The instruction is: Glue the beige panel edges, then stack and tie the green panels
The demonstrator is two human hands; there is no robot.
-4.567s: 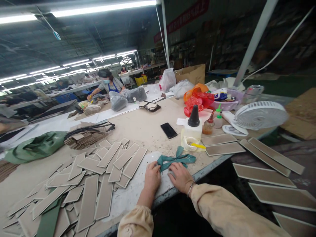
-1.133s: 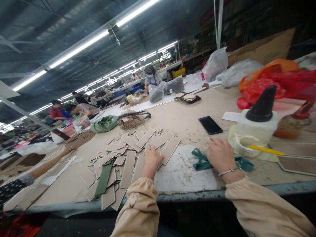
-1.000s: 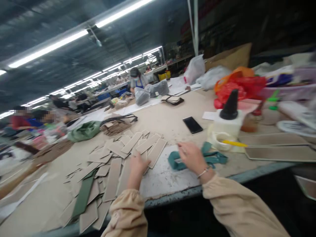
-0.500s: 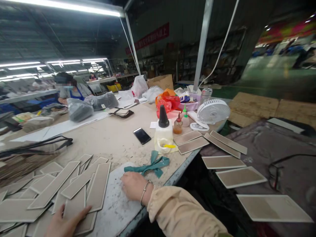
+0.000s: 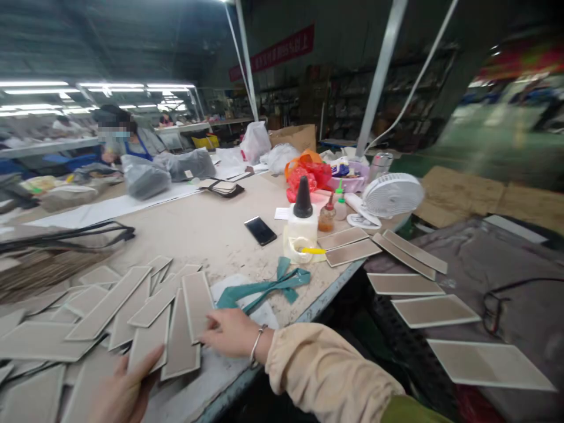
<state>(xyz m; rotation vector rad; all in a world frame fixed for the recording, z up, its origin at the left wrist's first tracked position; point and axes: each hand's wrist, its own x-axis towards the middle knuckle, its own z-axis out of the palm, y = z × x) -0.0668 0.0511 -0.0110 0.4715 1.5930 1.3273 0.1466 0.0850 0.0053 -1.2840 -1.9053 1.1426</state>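
Our right hand [image 5: 233, 333] has its fingertips on the near edge of a tan, pale-bordered rectangular panel [image 5: 197, 302] at the right side of a loose pile of similar panels [image 5: 108, 304] on the beige-topped bench [image 5: 211, 229]; our blurred left hand [image 5: 126, 388] lies over the pile, thumb extended, and we cannot tell whether either has closed on anything. We judge this panel best handled by its edges, without scuffing its face or snagging the teal fabric strip [image 5: 282, 281] beside it.
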